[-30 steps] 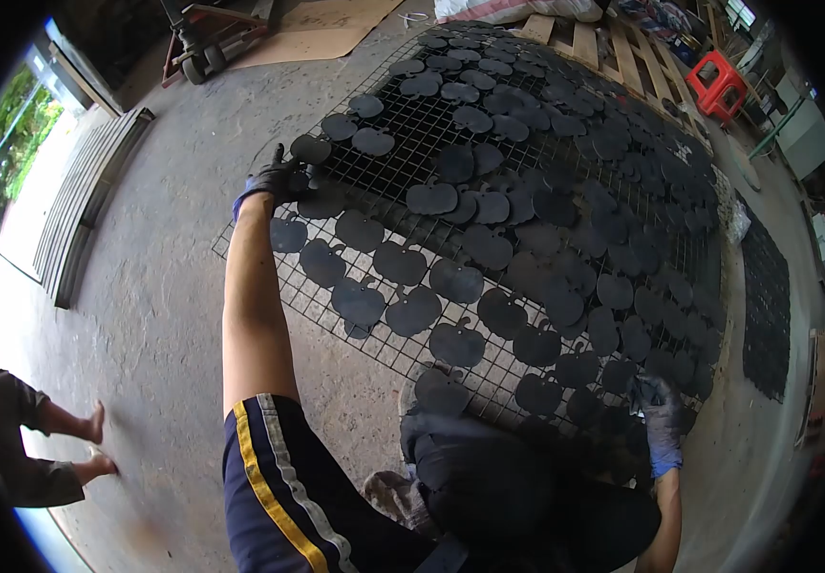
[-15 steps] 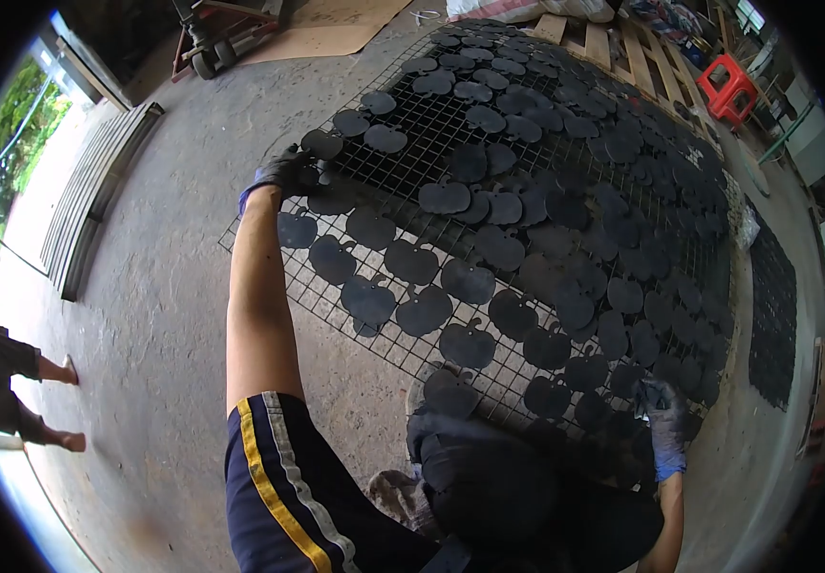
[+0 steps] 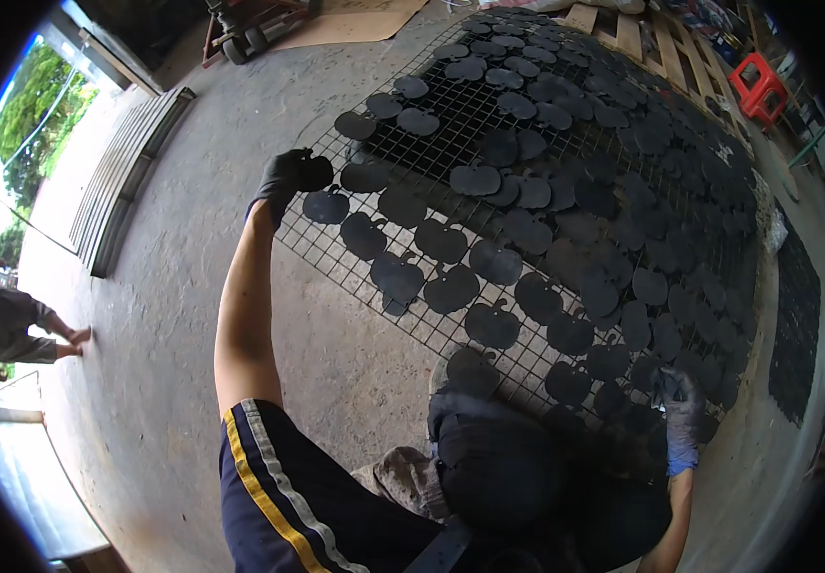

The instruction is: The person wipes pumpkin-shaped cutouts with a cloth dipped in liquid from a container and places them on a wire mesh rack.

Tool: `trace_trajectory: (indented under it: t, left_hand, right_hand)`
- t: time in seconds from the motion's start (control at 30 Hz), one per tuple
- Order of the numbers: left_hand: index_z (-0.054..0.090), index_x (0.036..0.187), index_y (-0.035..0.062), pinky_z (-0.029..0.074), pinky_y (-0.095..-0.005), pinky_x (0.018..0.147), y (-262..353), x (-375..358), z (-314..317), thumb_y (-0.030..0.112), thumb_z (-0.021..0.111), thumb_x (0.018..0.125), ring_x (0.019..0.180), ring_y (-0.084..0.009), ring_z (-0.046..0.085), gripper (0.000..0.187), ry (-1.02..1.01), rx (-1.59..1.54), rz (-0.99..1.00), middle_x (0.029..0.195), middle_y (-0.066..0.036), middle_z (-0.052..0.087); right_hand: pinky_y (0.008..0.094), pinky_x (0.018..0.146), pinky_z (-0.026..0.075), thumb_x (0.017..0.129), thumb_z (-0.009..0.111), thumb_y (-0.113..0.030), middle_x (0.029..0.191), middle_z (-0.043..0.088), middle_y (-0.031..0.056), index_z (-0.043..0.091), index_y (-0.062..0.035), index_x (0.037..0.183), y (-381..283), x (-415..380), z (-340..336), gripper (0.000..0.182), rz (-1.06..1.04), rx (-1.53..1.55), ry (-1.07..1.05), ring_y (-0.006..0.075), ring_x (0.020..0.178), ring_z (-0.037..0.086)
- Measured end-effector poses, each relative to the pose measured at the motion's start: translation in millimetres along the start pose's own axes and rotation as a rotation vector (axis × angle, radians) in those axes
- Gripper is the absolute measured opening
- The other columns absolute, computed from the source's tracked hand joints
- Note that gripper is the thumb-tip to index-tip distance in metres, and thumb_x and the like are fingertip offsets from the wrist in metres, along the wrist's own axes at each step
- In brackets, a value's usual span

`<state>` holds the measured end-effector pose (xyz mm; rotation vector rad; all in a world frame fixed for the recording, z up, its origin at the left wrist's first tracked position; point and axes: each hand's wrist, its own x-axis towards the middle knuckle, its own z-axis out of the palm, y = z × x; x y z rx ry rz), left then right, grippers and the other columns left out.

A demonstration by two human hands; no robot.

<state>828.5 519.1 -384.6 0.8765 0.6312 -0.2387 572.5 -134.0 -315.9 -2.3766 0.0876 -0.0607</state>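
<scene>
Many flat black pumpkin-shaped pieces lie on a wire mesh rack, some overlapping. At the rack's left edge my left hand, in a dark glove, is closed on a dark piece with a small stem-like tip. My right hand, in a dirty bluish glove, is over the rack's lower right edge, near other black pieces. Its fingers are curled together around something small and partly pale that I cannot make out.
A slatted grey panel lies on the concrete floor at left. A person is at the far left. Wooden pallets and a red stool stand at the upper right. A wheeled jack is at the top.
The view has shifted, so the rack appears further right. My left hand has drawn back to the rack's left edge, with a dark piece now showing in it. The person at left has changed stance.
</scene>
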Motion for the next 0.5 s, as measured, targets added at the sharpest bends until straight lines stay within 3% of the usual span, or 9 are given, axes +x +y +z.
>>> trace_trajectory:
  t: [0.07, 0.1, 0.13, 0.17, 0.2, 0.3, 0.4, 0.47, 0.5]
  left_hand:
    - [0.053, 0.095, -0.0043, 0.048, -0.0320, 0.067, -26, -46, 7, 0.015, 0.065, 0.070, 0.078, -0.0229, 0.057, 0.034, -0.145, 0.650, 0.588, 0.083, -0.015, 0.059]
    - [0.055, 0.092, -0.0039, 0.047, -0.0265, 0.069, -42, -75, 35, 0.009, 0.064, 0.070, 0.081, -0.0182, 0.057, 0.027, -0.087, 0.645, 0.671, 0.088, -0.012, 0.059]
    - [0.051, 0.104, -0.0033, 0.042, -0.0250, 0.081, -56, -91, 54, 0.009, 0.055, 0.077, 0.090, -0.0169, 0.054, 0.030, -0.155, 0.459, 0.585, 0.098, -0.010, 0.057]
    - [0.045, 0.108, -0.0049, 0.039, -0.0294, 0.087, -75, -95, 67, 0.011, 0.049, 0.081, 0.098, -0.0223, 0.051, 0.032, -0.283, -0.041, 0.405, 0.103, -0.013, 0.053]
    - [0.041, 0.110, -0.0067, 0.038, -0.0350, 0.089, -95, -103, 89, 0.014, 0.043, 0.084, 0.101, -0.0273, 0.049, 0.033, -0.381, -0.133, 0.233, 0.108, -0.016, 0.050]
    - [0.038, 0.112, -0.0055, 0.042, -0.0373, 0.086, -175, -137, 164, 0.006, 0.047, 0.081, 0.100, -0.0261, 0.049, 0.034, -0.599, 0.184, 0.329, 0.108, -0.016, 0.047]
    - [0.042, 0.110, 0.0003, 0.045, -0.0364, 0.082, -232, -180, 245, 0.002, 0.052, 0.077, 0.096, -0.0229, 0.051, 0.035, -0.700, 0.072, 0.013, 0.103, -0.013, 0.050]
    - [0.034, 0.118, 0.0034, 0.039, -0.0424, 0.088, -273, -178, 269, -0.002, 0.044, 0.080, 0.104, -0.0287, 0.044, 0.040, -0.805, 0.224, -0.035, 0.114, -0.014, 0.043]
    - [0.031, 0.122, 0.0139, 0.036, -0.0495, 0.088, -292, -170, 280, -0.002, 0.048, 0.078, 0.115, -0.0281, 0.031, 0.050, -0.814, 0.096, -0.222, 0.125, -0.009, 0.032]
  right_hand:
    - [0.0242, 0.073, 0.044, 0.072, 0.052, 0.003, 0.091, 0.059, 0.0068, 0.056, -0.0021, 0.094, 4, 0, 1, 0.023, -0.021, 0.030, -0.008, 0.0135, 0.083, 0.055]
    - [0.0242, 0.073, 0.044, 0.072, 0.052, 0.003, 0.091, 0.059, 0.0068, 0.056, -0.0021, 0.094, 3, 1, 4, 0.023, -0.021, 0.039, -0.015, 0.0135, 0.083, 0.055]
    - [0.0241, 0.073, 0.044, 0.072, 0.052, 0.003, 0.092, 0.058, 0.0069, 0.055, -0.0021, 0.096, 2, 4, 6, 0.025, 0.009, 0.117, -0.018, 0.0136, 0.084, 0.054]
    - [0.0241, 0.074, 0.043, 0.072, 0.052, 0.003, 0.093, 0.058, 0.0070, 0.054, -0.0022, 0.097, 1, 7, 6, 0.026, 0.047, 0.188, -0.016, 0.0136, 0.086, 0.054]
    - [0.0235, 0.075, 0.043, 0.073, 0.051, 0.002, 0.094, 0.057, 0.0063, 0.053, -0.0028, 0.101, -7, 10, 7, 0.028, 0.047, 0.291, -0.054, 0.0132, 0.086, 0.053]
    - [0.0228, 0.076, 0.042, 0.075, 0.051, 0.000, 0.097, 0.056, 0.0052, 0.053, -0.0027, 0.101, -29, 19, 11, 0.027, 0.081, 0.360, -0.049, 0.0115, 0.089, 0.052]
    - [0.0244, 0.082, 0.040, 0.072, 0.044, 0.009, 0.099, 0.056, 0.0087, 0.053, -0.0019, 0.101, -56, 25, 8, 0.032, -0.199, 0.218, 0.025, 0.0162, 0.095, 0.051]
    - [0.0247, 0.083, 0.040, 0.071, 0.040, 0.012, 0.103, 0.053, 0.0088, 0.048, -0.0035, 0.108, -66, 24, 1, 0.041, -0.286, 0.309, 0.027, 0.0167, 0.097, 0.050]
    - [0.0247, 0.083, 0.040, 0.071, 0.040, 0.012, 0.103, 0.053, 0.0088, 0.048, -0.0035, 0.108, -59, 13, -11, 0.041, -0.254, 0.289, 0.056, 0.0167, 0.097, 0.050]
